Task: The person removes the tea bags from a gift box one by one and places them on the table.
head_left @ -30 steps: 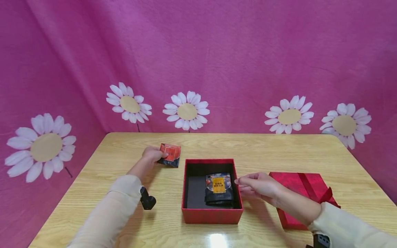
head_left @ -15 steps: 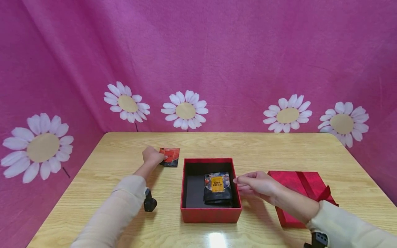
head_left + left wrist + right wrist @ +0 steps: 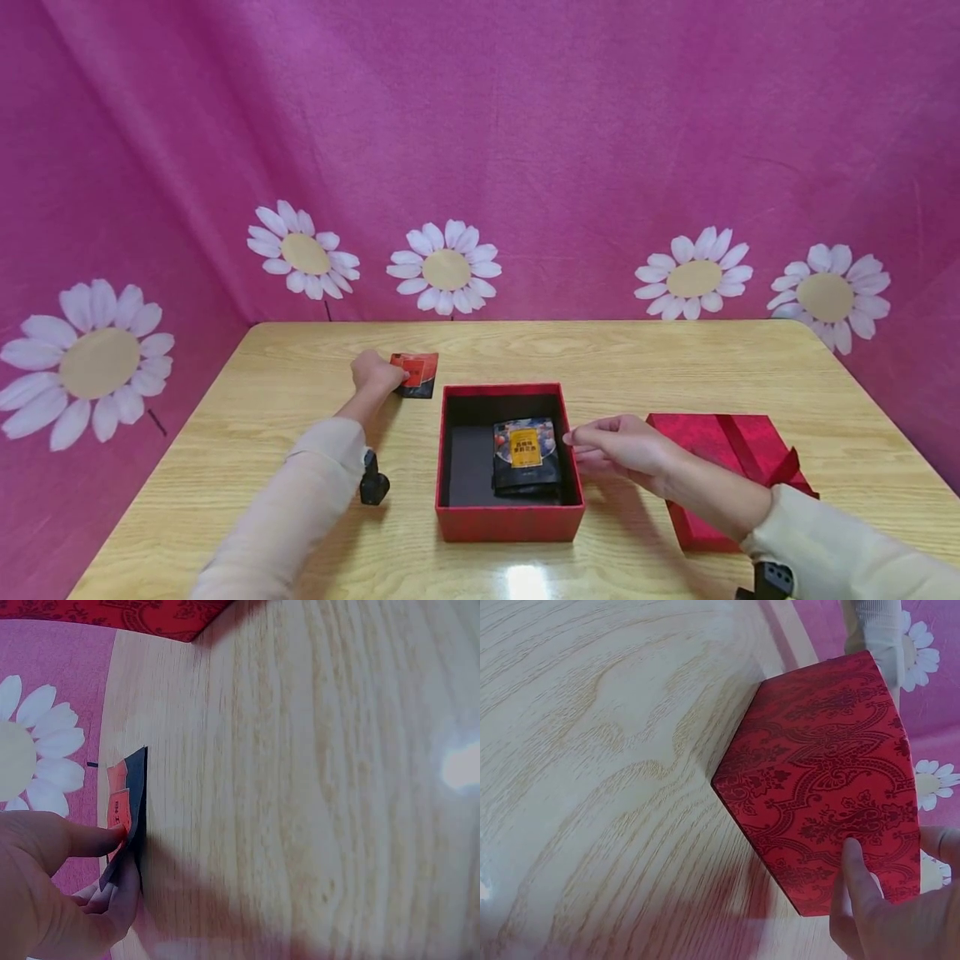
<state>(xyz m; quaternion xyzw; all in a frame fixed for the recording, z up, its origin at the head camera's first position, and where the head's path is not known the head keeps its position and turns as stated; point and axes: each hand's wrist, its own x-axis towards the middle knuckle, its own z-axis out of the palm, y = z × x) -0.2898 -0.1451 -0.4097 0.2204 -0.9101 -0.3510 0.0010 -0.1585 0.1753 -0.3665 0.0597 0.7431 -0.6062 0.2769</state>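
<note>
At the back left of the table, my left hand [image 3: 373,372] pinches a small red and black pouch [image 3: 422,375] between thumb and fingers. In the left wrist view, the thumb lies on the pouch's [image 3: 118,806] red label and the fingers are behind it. A red patterned box [image 3: 510,523] stands without its lid, and a black pouch with a yellow label [image 3: 527,450] lies inside. My right hand [image 3: 618,446] holds the box's right wall, thumb at the rim. From the right wrist view, fingertips press the outside of the box [image 3: 825,772].
To the right, partly behind my right forearm, lies a red lid [image 3: 716,442] with a ribbon bow [image 3: 787,468]. The wooden table [image 3: 600,358] ends at a pink curtain [image 3: 525,167] printed with white daisies.
The left hand with the red and black pouch first dipped slightly, then rose a little and moved slightly right. The right hand and the box stay in place.
</note>
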